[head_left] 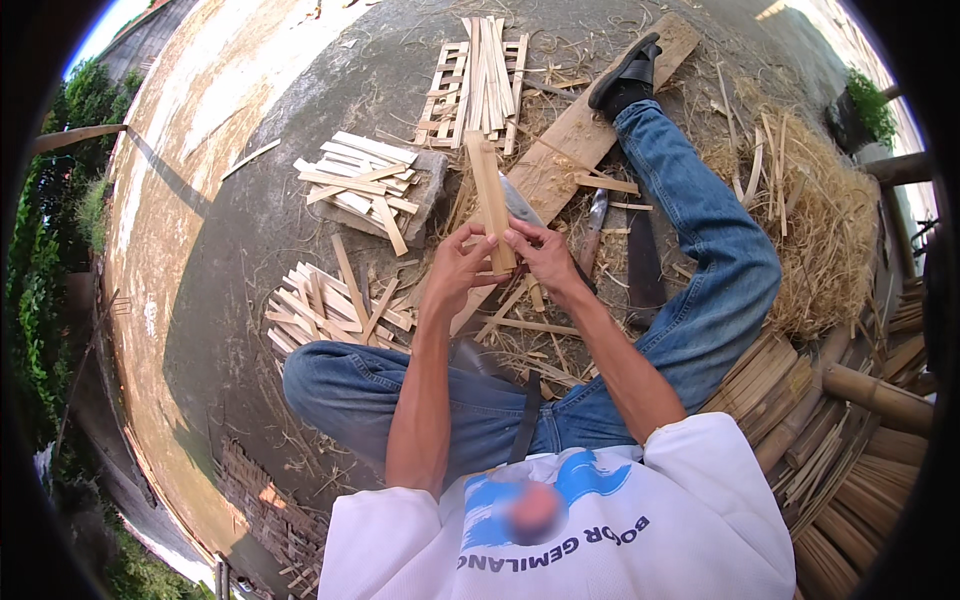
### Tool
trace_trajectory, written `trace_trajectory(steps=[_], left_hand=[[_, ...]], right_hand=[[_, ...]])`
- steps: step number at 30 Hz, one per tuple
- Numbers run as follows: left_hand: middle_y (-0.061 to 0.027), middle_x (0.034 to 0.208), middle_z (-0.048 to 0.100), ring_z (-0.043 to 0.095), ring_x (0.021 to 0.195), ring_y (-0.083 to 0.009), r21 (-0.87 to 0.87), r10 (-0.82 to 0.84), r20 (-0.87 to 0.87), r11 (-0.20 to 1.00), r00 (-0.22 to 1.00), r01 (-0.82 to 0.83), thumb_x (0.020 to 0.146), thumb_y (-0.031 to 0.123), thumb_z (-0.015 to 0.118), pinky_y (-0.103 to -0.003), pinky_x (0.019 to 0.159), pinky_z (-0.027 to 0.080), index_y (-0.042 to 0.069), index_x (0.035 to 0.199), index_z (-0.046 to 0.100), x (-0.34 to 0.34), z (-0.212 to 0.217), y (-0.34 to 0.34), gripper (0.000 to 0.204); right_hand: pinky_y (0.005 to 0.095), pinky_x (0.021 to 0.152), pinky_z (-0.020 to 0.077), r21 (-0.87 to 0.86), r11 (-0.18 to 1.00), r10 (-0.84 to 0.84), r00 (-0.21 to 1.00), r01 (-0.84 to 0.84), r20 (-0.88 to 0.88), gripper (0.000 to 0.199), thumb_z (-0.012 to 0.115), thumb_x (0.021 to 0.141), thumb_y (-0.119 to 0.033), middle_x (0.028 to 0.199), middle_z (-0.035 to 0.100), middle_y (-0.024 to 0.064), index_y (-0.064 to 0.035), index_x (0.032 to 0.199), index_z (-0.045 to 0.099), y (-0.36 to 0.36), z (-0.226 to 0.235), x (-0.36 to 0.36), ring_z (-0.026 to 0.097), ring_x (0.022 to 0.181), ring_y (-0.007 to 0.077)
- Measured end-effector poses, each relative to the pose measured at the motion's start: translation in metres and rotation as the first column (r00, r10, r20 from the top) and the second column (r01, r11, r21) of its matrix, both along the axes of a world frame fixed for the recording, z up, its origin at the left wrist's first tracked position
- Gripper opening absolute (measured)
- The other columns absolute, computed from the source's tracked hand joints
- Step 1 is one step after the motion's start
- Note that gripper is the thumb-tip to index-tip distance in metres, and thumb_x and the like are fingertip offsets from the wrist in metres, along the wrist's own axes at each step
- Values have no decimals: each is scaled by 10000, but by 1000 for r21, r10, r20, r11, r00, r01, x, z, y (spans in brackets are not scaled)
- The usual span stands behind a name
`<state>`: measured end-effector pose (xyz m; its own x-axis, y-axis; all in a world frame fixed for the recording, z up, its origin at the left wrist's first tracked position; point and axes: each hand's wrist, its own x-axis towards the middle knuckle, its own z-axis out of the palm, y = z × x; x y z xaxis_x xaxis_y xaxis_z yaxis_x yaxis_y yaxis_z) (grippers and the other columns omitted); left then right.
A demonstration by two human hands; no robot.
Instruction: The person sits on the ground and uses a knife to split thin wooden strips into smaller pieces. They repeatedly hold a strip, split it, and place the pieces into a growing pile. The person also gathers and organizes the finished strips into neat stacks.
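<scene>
Both my hands are closed on a stack of pale, flat bamboo strips (487, 185) that stands up in front of my lap. At the lower left part of the stack, my left hand (463, 262) grips it with fingers and thumb. From the other side my right hand (543, 255) pinches the strips, its thumb near the left one. Just beyond the right hand shows a grey knife blade (521, 204); its handle is mostly hidden, and I cannot tell whether that hand also holds it. A long wooden plank (570, 140) lies under my outstretched leg.
Piles of cut strips lie left at a stone block (428, 195) and by my knee (320, 305). Further off, strips rest on a slatted rack (440, 95). Another knife (597, 212) and a dark long blade-like piece (645, 260) lie right. Shavings (820, 215) heap beyond my leg.
</scene>
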<state>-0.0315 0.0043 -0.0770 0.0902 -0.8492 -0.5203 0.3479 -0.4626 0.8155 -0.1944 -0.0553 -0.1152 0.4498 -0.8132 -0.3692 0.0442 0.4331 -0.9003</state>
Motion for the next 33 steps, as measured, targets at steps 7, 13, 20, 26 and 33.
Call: trace_trajectory(steps=[7,13,20,26,33], left_hand=[[-149,1046,681,732,880,-260,-7,0,35,1000,999,0,989,179,645,-388,728,668,17,1156,562,-4,-6,-2,247],[-140,1038,670,729,872,-252,6,110,61,994,992,-111,996,170,631,-379,719,666,8,1154,555,-2,0,-3,239],[-122,1007,634,708,832,-236,-74,365,138,931,921,-358,1006,187,619,-392,735,663,8,1152,541,15,-12,0,243],[-148,1014,660,715,847,-265,-105,487,107,873,867,-477,1009,197,613,-389,700,660,38,1150,519,21,-15,-1,232],[-167,1021,664,714,868,-294,-105,666,48,744,744,-660,1020,205,592,-394,682,658,65,1192,474,30,-18,-8,251]], right_hand=[[265,685,561,-1,1000,23,1000,-23,-10,534,713,946,-301,1133,697,102,10,1363,590,-2,-7,-5,633,905,97],[256,656,543,42,999,-25,999,27,-34,481,706,954,-259,1041,714,47,-13,1356,606,-15,-4,-18,616,817,64],[305,631,544,208,828,-536,844,520,21,331,710,952,-229,950,685,-10,-61,1231,654,-78,-44,-32,628,762,100],[456,858,506,328,668,-666,733,668,-139,211,683,950,-172,1030,649,30,-129,1148,625,-140,-114,-48,615,950,191],[330,734,531,-57,719,-661,656,693,-364,169,703,907,-139,867,697,59,5,995,719,-119,-144,-47,653,802,172]])
